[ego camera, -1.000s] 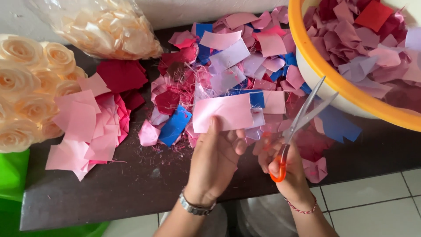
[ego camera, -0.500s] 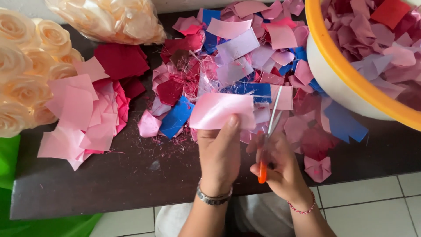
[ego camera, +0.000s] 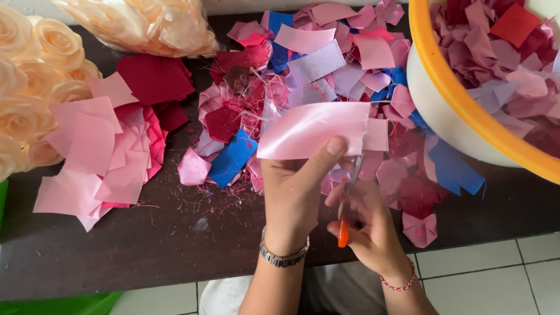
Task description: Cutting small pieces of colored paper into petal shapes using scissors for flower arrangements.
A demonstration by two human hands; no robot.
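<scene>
Since the earlier frame the pink ribbon (ego camera: 312, 129) has been turned flatter and wider across the middle, and the scissors (ego camera: 348, 201) have swung from a slant to nearly upright, blades now edge-on at the ribbon's right end.

The dark worktop (ego camera: 146, 251) fills most of the view. At 2 o'clock a white bowl (ego camera: 449, 111) with an orange rim holds red, mauve and pink fabric squares. At 9 to 10 o'clock lies a cluster of cream roses (ego camera: 35, 64), and at 11 o'clock a clear bag (ego camera: 140, 23) of peach petals. A loose heap of scraps (ego camera: 326, 52), pink, lilac, blue and crimson, spreads from 12 o'clock down to the centre. At 9 o'clock, just beside the roses, sits a pink stack (ego camera: 99, 151) of cut squares, with dark red squares (ego camera: 154, 79) above it.

The left hand (ego camera: 291, 189) is closed in a pinch on the ribbon's lower edge, thumb on top, holding it up over the scraps at the centre. The right hand (ego camera: 373, 230), at 5 o'clock, is curled round the orange scissor handles, fingers through the loops; the blades look closed or nearly so, though seen edge-on I cannot tell for sure. A metal watch (ego camera: 284, 255) sits on the left wrist, a red bracelet (ego camera: 399, 283) on the right.
</scene>
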